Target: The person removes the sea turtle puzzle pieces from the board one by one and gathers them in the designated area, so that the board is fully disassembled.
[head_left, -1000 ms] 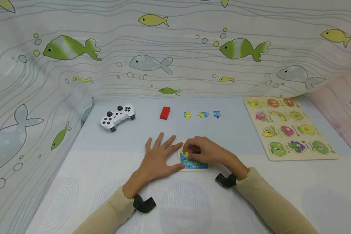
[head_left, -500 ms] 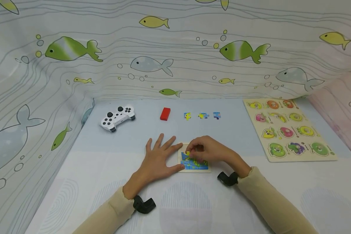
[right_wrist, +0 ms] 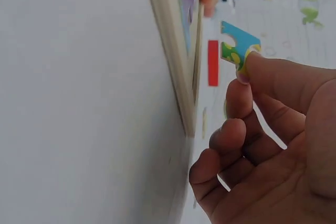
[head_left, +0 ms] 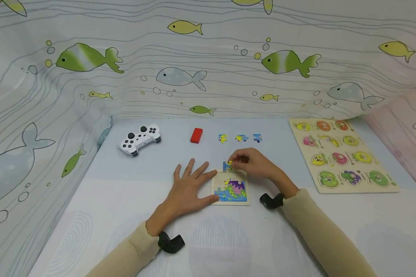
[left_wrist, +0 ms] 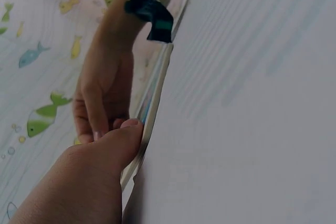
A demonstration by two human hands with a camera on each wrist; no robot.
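Observation:
A small wooden jigsaw tray [head_left: 231, 176] lies in front of me, its lower part filled with blue, green and purple pieces and its upper left showing bare wood. My left hand [head_left: 186, 188] is spread flat at the tray's left side, forefinger at the upper corner and thumb on the lower edge. In the left wrist view that thumb [left_wrist: 126, 135] presses the tray's rim. My right hand [head_left: 255, 164] pinches a blue, yellow and green jigsaw piece [right_wrist: 240, 43] between thumb and forefinger, just beyond the tray's far edge. The other right fingers are loosely curled.
Three loose jigsaw pieces [head_left: 241, 137] lie in a row farther back. Left of them are a red block [head_left: 196, 135] and a white game controller [head_left: 140, 139]. A wooden fruit peg puzzle [head_left: 344, 154] lies at the right. A fish-patterned cloth [head_left: 228, 84] rises behind.
My right hand has lifted the pinched piece off the tray's upper left and moved it away, past the far edge, uncovering the bare wood. The left hand has stayed in place.

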